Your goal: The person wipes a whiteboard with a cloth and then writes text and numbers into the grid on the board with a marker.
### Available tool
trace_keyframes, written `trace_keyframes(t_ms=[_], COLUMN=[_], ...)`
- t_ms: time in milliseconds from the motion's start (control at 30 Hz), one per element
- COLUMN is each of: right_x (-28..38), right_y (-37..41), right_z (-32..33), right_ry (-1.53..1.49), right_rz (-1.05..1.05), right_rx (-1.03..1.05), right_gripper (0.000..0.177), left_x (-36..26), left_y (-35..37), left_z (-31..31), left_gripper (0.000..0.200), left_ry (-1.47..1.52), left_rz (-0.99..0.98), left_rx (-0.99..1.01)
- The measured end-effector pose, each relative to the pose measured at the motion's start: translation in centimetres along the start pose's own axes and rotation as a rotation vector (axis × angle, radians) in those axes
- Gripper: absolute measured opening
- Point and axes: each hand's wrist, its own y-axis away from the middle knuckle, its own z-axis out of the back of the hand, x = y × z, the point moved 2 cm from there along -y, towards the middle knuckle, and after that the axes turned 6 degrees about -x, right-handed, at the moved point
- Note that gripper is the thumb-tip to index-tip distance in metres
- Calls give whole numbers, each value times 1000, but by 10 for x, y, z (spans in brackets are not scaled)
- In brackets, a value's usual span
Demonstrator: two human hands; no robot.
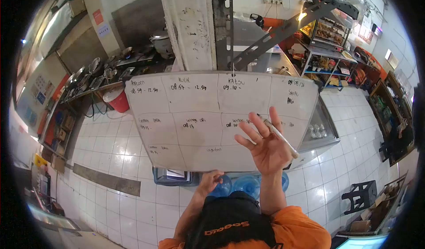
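Observation:
A whiteboard (199, 131) with black handwriting and a drawn grid hangs in front of me. My right hand (271, 153) is raised before its lower right part, fingers spread, with a marker (283, 140) held slantwise along the index-finger side. Behind that hand some writing is hidden. Just below the board's bottom edge is my left hand (210, 182), its fingers curled; whether anything small is inside cannot be seen. Blue water jugs (246, 186) stand beside and beyond it.
A post (189, 27) rises behind the board. Pans and a large pot (162, 43) sit on the left counter near a red bucket (117, 99). A black stool (359, 197) stands on the right. Shelves (327, 54) are at the back right.

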Motion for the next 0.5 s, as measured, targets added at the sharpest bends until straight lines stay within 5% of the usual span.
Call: trace_keyframes(t_ms=[133,233,367,500], right_x=[-3,1,-4,30], right_y=[-1,-2,-8,-14], right_z=[10,2,15,14], right_ry=[-49,61,25,434], right_rz=[36,65,187,23], right_rx=[65,-67,151,74], right_gripper=[75,37,25,33], left_x=[9,3,5,2], left_y=[-13,-5,-8,-6], left_z=[12,4,8,6], left_gripper=[11,10,8,7], left_ry=[15,0,11,-5], left_rz=[17,18,6,7], left_rx=[30,-32,28,11])
